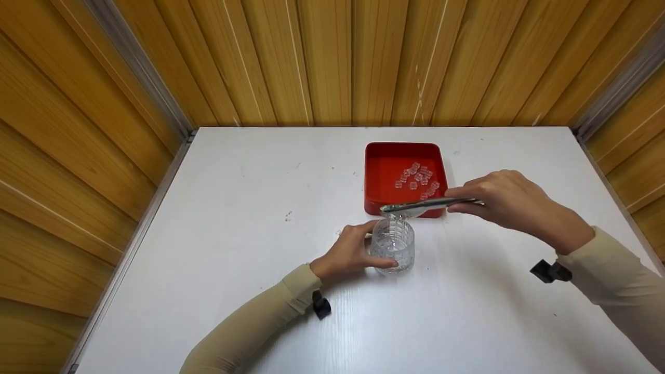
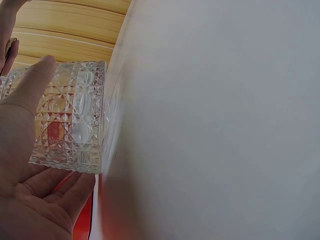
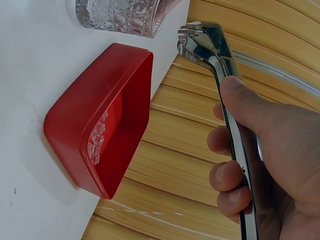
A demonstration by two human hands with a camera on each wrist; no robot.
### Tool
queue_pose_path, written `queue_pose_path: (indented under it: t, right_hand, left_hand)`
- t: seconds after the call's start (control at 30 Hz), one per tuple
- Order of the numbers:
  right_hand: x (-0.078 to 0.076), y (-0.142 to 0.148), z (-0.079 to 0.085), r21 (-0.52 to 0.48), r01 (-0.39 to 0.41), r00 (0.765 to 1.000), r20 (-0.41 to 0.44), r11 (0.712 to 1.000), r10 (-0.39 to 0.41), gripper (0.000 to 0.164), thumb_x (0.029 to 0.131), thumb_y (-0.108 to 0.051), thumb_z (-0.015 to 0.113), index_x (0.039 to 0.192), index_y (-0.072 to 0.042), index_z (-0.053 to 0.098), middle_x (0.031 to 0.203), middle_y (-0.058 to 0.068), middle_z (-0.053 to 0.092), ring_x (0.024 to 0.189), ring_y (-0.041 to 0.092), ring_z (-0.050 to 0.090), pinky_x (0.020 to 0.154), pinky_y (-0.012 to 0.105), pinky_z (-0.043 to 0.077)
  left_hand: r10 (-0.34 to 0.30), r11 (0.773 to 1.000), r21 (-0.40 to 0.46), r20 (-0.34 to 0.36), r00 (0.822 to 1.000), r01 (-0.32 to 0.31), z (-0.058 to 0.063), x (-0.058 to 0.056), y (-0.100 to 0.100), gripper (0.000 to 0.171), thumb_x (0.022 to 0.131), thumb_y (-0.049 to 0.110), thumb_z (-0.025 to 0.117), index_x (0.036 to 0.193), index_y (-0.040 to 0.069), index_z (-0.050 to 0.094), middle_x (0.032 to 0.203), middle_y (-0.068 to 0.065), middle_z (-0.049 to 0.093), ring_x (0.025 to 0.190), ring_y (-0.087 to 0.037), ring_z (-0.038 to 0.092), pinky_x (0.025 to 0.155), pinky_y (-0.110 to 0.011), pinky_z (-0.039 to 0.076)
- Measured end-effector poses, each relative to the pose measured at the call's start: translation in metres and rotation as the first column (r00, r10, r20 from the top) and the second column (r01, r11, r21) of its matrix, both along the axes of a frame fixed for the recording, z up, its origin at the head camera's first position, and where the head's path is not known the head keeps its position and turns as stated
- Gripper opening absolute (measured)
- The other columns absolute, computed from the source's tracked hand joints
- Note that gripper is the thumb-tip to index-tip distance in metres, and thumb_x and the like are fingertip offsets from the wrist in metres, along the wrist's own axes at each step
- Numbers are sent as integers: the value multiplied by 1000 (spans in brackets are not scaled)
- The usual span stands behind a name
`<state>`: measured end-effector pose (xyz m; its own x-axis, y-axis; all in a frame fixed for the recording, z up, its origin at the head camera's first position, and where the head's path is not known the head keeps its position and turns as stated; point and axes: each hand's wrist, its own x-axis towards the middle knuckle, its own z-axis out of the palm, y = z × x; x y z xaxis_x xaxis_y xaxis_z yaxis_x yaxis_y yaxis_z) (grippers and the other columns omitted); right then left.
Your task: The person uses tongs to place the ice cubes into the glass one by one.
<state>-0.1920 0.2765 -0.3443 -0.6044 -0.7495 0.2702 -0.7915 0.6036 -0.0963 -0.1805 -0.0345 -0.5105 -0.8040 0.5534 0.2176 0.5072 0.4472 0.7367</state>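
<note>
A clear cut-glass tumbler (image 1: pixel 393 246) stands upright on the white table. My left hand (image 1: pixel 349 253) grips it from the left, the thumb along the near side and the fingers behind; the left wrist view shows its diamond-patterned wall (image 2: pixel 70 115). In my right hand (image 1: pixel 514 202) is a pair of shiny metal tongs (image 1: pixel 434 204), held by the arms, thumb on one side and curled fingers on the other. The tong tips (image 3: pixel 200 40) are close together, over the glass's mouth in the head view. I cannot tell whether a cube sits between them.
Just beyond the glass sits a square red tray (image 1: pixel 376 189) holding several small clear cubes (image 1: pixel 414 184), mostly toward its right side. Wood-patterned panels (image 1: pixel 322 62) rise behind the white table (image 1: pixel 249 218) and at both sides.
</note>
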Motion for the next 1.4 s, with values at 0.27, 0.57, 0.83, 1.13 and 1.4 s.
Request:
queue_pose_path:
  t: [0.27, 0.57, 0.83, 1.13, 1.4]
  right_hand:
    - [3, -1, -2, -4, 2, 1000, 16, 1000, -2, 37, 81, -20, 88, 117, -24, 80, 90, -7, 78, 58, -2, 54, 49, 20, 41]
    - [5, -2, -5, -16, -13, 1000, -18, 1000, 13, 34, 80, -22, 90, 113, -21, 81, 86, -8, 77, 58, -1, 57, 49, 21, 43]
    - [5, -2, -7, -19, 8, 1000, -13, 1000, -8, 34, 80, -25, 89, 113, -20, 80, 88, -8, 77, 60, 0, 57, 50, 22, 43]
    - [4, -1, -9, -17, 16, 1000, 2, 1000, -16, 35, 81, -25, 89, 115, -21, 80, 91, -6, 78, 63, 3, 63, 53, 24, 48]
    - [4, 0, -9, -6, 40, 999, 23, 999, -40, 37, 82, -26, 88, 117, -21, 80, 94, -4, 79, 65, 4, 65, 54, 25, 48]
  left_hand:
    - [-8, 1000, 27, 30, 1000, 7, -1, -1, 0, 77, 75, 47, 91, 136, 11, 63, 117, 6, 73, 107, -4, 65, 97, -22, 51]
    - [-11, 999, 53, 49, 999, 8, -2, -1, 1, 76, 74, 43, 93, 135, 10, 63, 116, 6, 73, 106, -3, 65, 97, -20, 51]
    - [-17, 997, 71, 76, 997, 11, -1, 0, 1, 77, 73, 42, 94, 136, 10, 62, 119, 5, 72, 109, -4, 65, 99, -21, 50]
    - [-21, 998, 69, 68, 997, 17, -1, 0, 1, 79, 74, 43, 93, 138, 11, 61, 122, 3, 72, 111, -6, 65, 99, -21, 50]
    - [-25, 997, 69, 58, 998, 21, -1, 0, 0, 79, 74, 42, 93, 138, 10, 61, 123, 1, 72, 111, -9, 66, 98, -21, 50]
